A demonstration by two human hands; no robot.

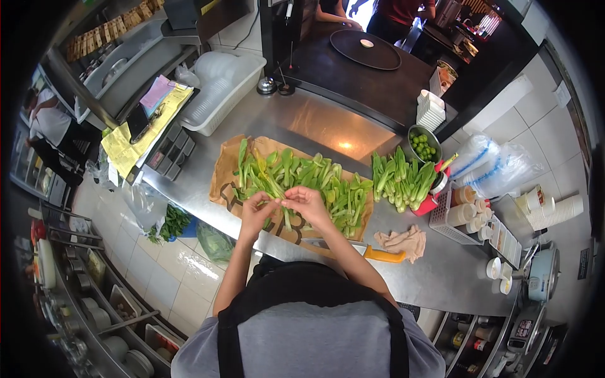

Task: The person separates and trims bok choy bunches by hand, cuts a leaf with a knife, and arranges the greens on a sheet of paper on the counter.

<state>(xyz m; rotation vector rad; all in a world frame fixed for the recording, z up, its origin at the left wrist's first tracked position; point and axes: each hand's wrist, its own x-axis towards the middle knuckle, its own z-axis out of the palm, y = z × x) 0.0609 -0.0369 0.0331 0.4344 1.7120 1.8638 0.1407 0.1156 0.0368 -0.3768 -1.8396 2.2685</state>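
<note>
Both hands are over a brown paper sheet [222, 173] spread with loose, leafy green stalks [328, 170] that look like bok choy. My left hand [259, 211] is closed, its fingers pinching the lower part of a leafy green [270, 183] whose yellowish leaves point away from me. From the other side my right hand [305, 203] pinches the same stalk, fingertips nearly meeting the left ones. A knife with an orange handle [384, 256] lies near the counter's front edge, right of my right forearm. Whole bunches of greens [403, 179] are piled beyond the paper, to the right.
A crumpled cloth [403, 243] lies right of the knife. Behind the bunches stands a metal bowl of limes [423, 145]; a basket of bottles [459, 214] is farther right. A white bin of plastic lids [224, 91] sits at back left. Other people stand beyond the pass and far left.
</note>
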